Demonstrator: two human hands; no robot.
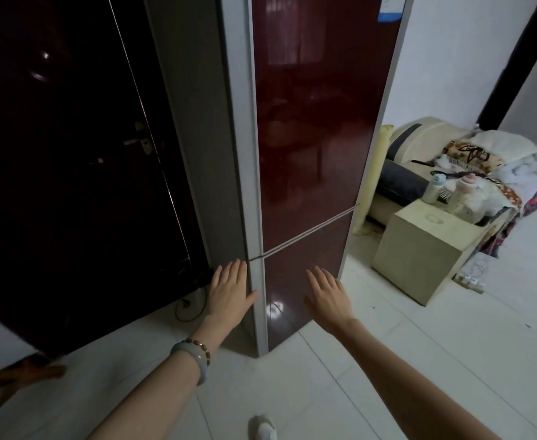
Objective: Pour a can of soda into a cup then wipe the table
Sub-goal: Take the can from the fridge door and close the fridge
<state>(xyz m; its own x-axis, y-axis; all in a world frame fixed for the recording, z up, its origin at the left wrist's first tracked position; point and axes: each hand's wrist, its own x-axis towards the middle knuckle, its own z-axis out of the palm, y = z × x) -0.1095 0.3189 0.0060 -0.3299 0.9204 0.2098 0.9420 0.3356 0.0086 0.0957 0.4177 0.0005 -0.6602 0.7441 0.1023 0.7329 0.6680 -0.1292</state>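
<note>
No can, cup or table is in view. A tall dark-red glossy refrigerator (pixel 308 128) with grey side and trim stands straight ahead, both its doors closed. My left hand (pixel 229 292) is stretched out flat, fingers apart, in front of the fridge's left front corner near the seam between the upper and lower door. My right hand (pixel 329 295) is also flat and empty, held before the lower door. Whether either hand touches the fridge I cannot tell. A pale bangle and a bead bracelet sit on my left wrist.
A dark door (pixel 80 160) with a metal handle is left of the fridge; a black cable (pixel 187 308) lies on the white tile floor at its foot. To the right stand a beige cube stand (pixel 419 249) and a cluttered sofa (pixel 470 173) with bottles.
</note>
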